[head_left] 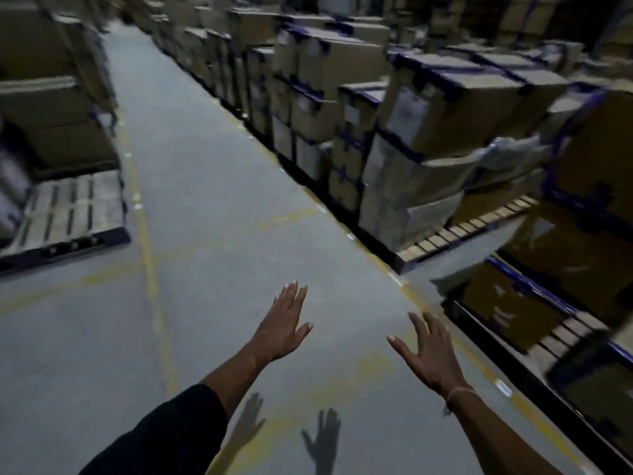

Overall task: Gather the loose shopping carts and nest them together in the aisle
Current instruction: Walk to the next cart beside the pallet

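Reaching hands: left hand point(286, 325) and right hand point(430, 351), fingers spread, empty.
Aisle floor point(212, 186): bare ahead.
Right: stacked cardboard boxes point(428, 108).
Left: wooden pallet point(68, 214).

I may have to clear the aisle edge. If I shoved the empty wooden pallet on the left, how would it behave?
The empty pallet looks stiff: slatted boards on a dark base. It lies flat on the floor, so it would probably scrape, not roll or tip. Likely heavy for one open hand, and both the left hand and right hand are empty.
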`<state>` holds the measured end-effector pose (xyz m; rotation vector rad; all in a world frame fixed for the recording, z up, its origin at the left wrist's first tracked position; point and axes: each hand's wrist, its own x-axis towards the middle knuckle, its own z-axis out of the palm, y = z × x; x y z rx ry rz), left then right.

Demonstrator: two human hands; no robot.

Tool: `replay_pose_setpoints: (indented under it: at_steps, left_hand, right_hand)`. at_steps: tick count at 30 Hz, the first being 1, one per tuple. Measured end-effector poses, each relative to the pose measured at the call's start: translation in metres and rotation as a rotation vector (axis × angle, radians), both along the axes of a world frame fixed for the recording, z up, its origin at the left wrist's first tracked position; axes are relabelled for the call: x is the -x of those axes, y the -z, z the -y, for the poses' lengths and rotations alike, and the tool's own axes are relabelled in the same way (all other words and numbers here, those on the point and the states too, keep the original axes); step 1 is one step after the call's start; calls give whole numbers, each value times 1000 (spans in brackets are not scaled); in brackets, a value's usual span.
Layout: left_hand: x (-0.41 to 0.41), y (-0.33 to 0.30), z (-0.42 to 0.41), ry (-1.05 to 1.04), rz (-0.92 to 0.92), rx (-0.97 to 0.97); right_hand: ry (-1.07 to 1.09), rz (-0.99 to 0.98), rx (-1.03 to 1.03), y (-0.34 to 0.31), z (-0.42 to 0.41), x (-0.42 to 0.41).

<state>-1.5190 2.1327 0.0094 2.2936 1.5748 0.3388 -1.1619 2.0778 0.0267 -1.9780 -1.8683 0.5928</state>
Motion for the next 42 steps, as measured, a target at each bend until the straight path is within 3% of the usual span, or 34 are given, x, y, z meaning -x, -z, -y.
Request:
replay_pose_setpoints:
  at_steps: [11, 28, 35, 42]
  left_hand:
    - [191, 9, -5, -351, -23, 23]
    - [335, 32, -2, -902, 11, 69]
    - [375, 26, 25, -1136, 27, 36]
    - [429, 30, 95, -1390, 56, 35]
  right_hand:
    - [-322, 8, 18, 5, -138, 180]
    - [-891, 53, 33, 26, -321, 443]
    - [-1144, 67, 24, 17, -343, 560]
    - [-1389, 94, 25, 26, -298, 689]
